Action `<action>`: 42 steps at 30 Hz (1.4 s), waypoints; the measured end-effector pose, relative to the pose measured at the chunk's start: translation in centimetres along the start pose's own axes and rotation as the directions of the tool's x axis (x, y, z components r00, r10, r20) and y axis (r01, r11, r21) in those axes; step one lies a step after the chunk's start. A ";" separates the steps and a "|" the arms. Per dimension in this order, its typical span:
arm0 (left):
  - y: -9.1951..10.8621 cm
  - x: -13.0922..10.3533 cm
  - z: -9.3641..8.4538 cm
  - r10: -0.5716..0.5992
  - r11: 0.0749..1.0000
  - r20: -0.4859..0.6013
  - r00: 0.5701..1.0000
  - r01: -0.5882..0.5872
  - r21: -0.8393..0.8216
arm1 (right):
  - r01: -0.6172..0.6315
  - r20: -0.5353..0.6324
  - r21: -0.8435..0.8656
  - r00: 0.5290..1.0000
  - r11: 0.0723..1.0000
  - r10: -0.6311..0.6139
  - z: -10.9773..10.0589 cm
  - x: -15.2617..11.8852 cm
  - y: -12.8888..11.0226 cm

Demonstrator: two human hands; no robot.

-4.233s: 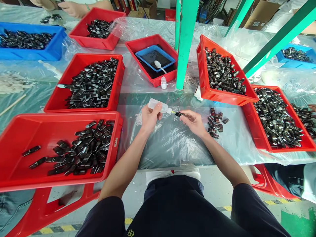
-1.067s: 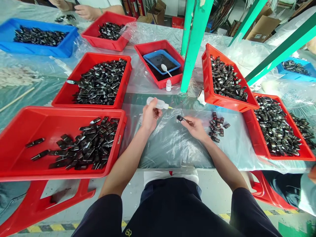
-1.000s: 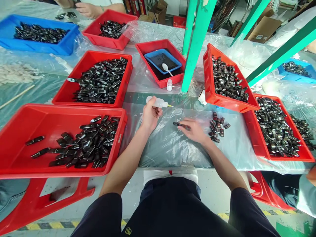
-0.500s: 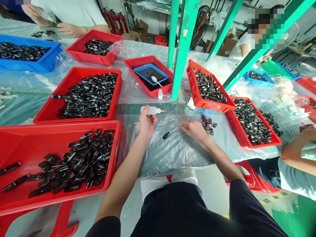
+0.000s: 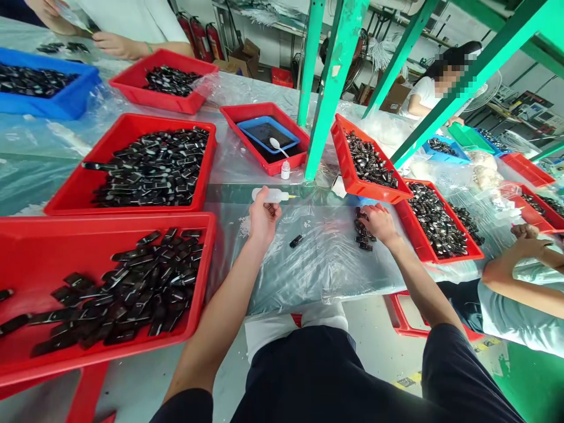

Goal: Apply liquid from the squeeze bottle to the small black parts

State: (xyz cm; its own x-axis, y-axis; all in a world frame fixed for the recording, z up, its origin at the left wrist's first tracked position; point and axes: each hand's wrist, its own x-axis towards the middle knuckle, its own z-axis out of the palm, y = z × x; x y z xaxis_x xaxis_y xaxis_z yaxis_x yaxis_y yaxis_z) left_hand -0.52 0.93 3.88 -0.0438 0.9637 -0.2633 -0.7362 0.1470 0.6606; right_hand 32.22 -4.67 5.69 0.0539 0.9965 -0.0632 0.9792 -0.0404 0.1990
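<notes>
My left hand (image 5: 263, 223) is closed around a white squeeze bottle (image 5: 269, 195) with a thin needle tip pointing right. Over on the right, my right hand (image 5: 380, 223) has its fingers drawn together on a small black part at the upper end of a little pile of black parts (image 5: 363, 239). A single glossy black piece (image 5: 296, 241) lies on the plastic sheet between my hands. Small white bits (image 5: 245, 227) are scattered just left of my left wrist.
Red bins (image 5: 210, 247) of black parts stand on my left, with more red bins (image 5: 348, 170) on the right. Ahead are a small white bottle (image 5: 285, 170), a blue tray (image 5: 251, 124) with a white spoon (image 5: 275, 143), and a green post (image 5: 324, 106). Co-workers sit across and at right.
My right hand has moved right, from beside the white bits near the lone black piece to the small pile. My left hand keeps the bottle almost in place. The view has shifted slightly.
</notes>
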 end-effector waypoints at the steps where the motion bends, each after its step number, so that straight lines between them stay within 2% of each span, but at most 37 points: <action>1: -0.1 0.1 0.0 0.003 1.000 -0.002 1.000 -0.003 0.004 | 0.001 -0.024 0.017 1.000 1.000 0.000 -0.1 0.0 -0.4; 4: -0.2 0.2 -0.1 0.005 1.000 -0.005 1.000 -0.005 0.015 | 0.073 -0.074 0.127 0.995 0.989 -0.064 -0.3 -0.1 -2.5; 7: -0.4 0.3 -0.2 0.008 0.999 -0.010 1.000 -0.008 0.035 | 0.194 -0.062 0.210 0.981 0.958 -0.185 -0.1 -0.1 -6.1; 11: -0.5 0.2 -0.2 0.028 0.998 -0.016 0.999 -0.027 0.060 | 0.255 -0.008 0.222 0.966 0.941 -0.260 0.3 0.3 -11.3; 14: -0.5 0.1 -0.1 0.041 0.998 -0.022 0.999 -0.040 0.048 | 0.261 0.014 0.207 0.963 0.943 -0.269 0.1 0.9 -13.4; 23: -0.8 0.1 -0.2 0.038 0.997 -0.021 0.999 -0.036 0.063 | 0.232 0.028 0.204 0.970 0.951 -0.243 0.6 2.1 -13.5; 27: -0.7 0.0 -0.1 0.031 0.997 -0.035 0.999 -0.028 0.076 | 0.202 0.014 0.277 0.977 0.940 -0.214 0.9 2.2 -12.8; 30: -0.7 -0.1 -0.2 0.038 0.996 -0.013 0.999 -0.037 0.082 | 0.165 -0.031 0.416 0.985 0.894 -0.168 0.9 2.1 -11.9; 33: -0.9 0.0 -0.3 0.054 0.996 -0.001 0.999 -0.054 0.078 | 0.204 -0.102 0.662 0.978 0.721 -0.182 1.2 2.1 -10.8; 36: -1.2 -0.1 -0.3 0.045 0.995 -0.017 0.999 -0.043 0.091 | 0.291 -0.209 0.856 0.951 0.428 -0.229 2.0 2.2 -10.4; 39: -1.6 -0.2 -0.2 0.037 0.994 -0.021 0.999 -0.035 0.103 | 0.316 -0.272 0.939 0.924 0.136 -0.271 3.0 2.2 -10.7; 42: -1.9 -0.2 -0.2 0.047 0.993 -0.020 0.999 -0.045 0.112 | 0.276 -0.280 0.959 0.894 -0.060 -0.349 3.4 2.0 -11.4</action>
State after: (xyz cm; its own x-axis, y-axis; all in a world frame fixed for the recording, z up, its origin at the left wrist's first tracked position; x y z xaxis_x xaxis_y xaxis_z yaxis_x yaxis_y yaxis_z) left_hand 0.71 0.45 2.52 -0.0920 0.9649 -0.2461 -0.6530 0.1281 0.7465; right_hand 21.81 -2.44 -0.02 -0.3481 0.9258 0.1474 0.1438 0.2081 -0.9675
